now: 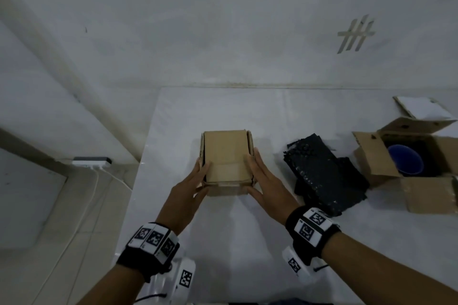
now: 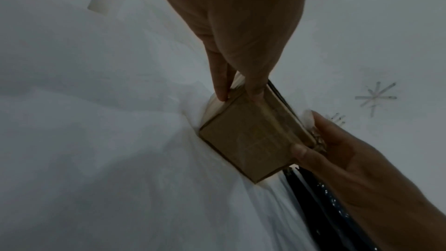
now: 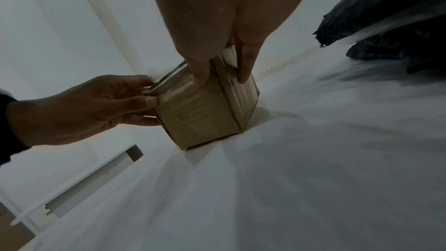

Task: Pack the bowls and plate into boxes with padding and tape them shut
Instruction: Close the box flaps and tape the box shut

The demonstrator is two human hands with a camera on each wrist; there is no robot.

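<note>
A small closed cardboard box (image 1: 226,156) (image 2: 246,140) (image 3: 200,114) stands in the middle of the white-covered table (image 1: 223,230). My left hand (image 1: 203,176) (image 2: 239,94) grips its near left corner, thumb on the front face and fingers on the left side. My right hand (image 1: 255,176) (image 3: 222,79) lies flat along the right side with straight fingers, its thumb at the near right corner. To the right, a blue bowl (image 1: 405,162) sits inside an open cardboard box (image 1: 421,195) lined with dark padding. No tape roll or plate is in view.
A pile of black padding sheets (image 1: 322,176) (image 3: 386,26) lies between the two boxes. A flat piece of cardboard (image 1: 423,106) lies at the far right. The table's left edge drops to the floor, where a power strip (image 1: 91,162) and cables lie.
</note>
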